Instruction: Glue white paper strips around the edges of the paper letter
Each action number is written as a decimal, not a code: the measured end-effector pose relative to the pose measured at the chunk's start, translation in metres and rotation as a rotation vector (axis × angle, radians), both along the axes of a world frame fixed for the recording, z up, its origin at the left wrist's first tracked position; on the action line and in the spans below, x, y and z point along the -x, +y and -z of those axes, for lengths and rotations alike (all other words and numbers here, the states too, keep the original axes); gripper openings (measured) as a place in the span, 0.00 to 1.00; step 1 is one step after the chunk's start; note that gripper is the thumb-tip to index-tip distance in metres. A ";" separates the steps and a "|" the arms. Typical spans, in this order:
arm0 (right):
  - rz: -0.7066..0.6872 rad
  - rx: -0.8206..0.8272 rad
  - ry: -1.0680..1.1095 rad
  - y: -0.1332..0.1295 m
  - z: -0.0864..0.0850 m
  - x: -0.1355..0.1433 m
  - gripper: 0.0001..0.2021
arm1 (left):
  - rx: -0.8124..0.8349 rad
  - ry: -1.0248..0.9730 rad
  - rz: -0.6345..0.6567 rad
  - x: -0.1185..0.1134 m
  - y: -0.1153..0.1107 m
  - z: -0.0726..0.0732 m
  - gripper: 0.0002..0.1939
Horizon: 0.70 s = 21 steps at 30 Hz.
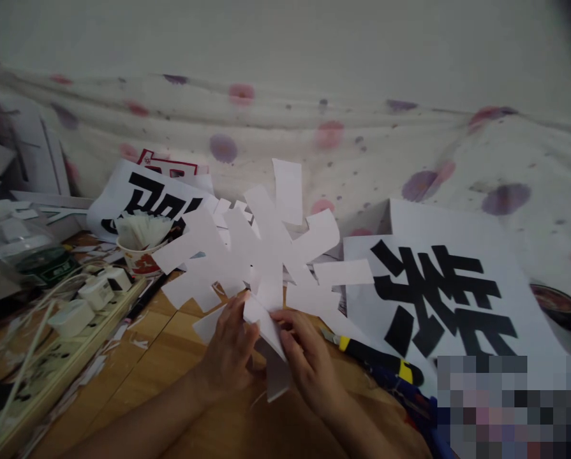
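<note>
A large white paper cut-out [266, 255] shaped like a character, with many angular strokes, stands up over the wooden table. At its lower middle, my left hand [232, 344] has its fingers closed on a folded white flap. My right hand [307, 357] pinches the same paper from the right side. Below the hands, a pale lower part of the cut-out hangs down between them. Right of my right hand lies a black and yellow utility knife [378, 358].
Printed sheets with black characters lie at the right [438, 293] and back left [155, 201]. On the left are a paper cup [144, 255], a power strip [69, 357] with plugs and cables, and a plastic container [36, 255]. A spotted cloth [275, 121] covers the wall behind.
</note>
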State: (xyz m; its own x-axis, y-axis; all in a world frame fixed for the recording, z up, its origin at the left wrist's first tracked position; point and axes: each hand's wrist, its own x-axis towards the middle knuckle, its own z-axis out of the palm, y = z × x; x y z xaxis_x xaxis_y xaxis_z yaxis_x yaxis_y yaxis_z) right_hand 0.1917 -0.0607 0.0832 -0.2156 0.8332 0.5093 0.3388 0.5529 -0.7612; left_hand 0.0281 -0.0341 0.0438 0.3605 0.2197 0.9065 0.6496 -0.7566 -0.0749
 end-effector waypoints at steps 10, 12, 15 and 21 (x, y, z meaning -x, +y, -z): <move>0.039 -0.031 0.015 -0.002 0.005 0.001 0.11 | -0.031 -0.007 -0.015 0.002 0.001 -0.004 0.51; 0.073 -0.079 -0.014 -0.002 0.007 0.002 0.13 | -0.029 -0.013 -0.012 0.002 0.001 -0.004 0.51; 0.087 -0.109 -0.048 -0.001 0.009 0.002 0.14 | -0.025 -0.025 -0.010 0.003 0.002 -0.004 0.51; 0.034 -0.054 -0.012 -0.003 0.006 0.002 0.12 | -0.005 0.001 0.008 0.006 0.003 -0.001 0.52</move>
State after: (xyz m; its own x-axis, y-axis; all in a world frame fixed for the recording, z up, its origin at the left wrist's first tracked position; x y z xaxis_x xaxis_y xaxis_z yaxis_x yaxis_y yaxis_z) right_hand 0.1893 -0.0638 0.0769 -0.1936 0.8118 0.5509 0.3669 0.5807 -0.7268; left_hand 0.0225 -0.0309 0.0448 0.3635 0.2120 0.9072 0.6436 -0.7612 -0.0800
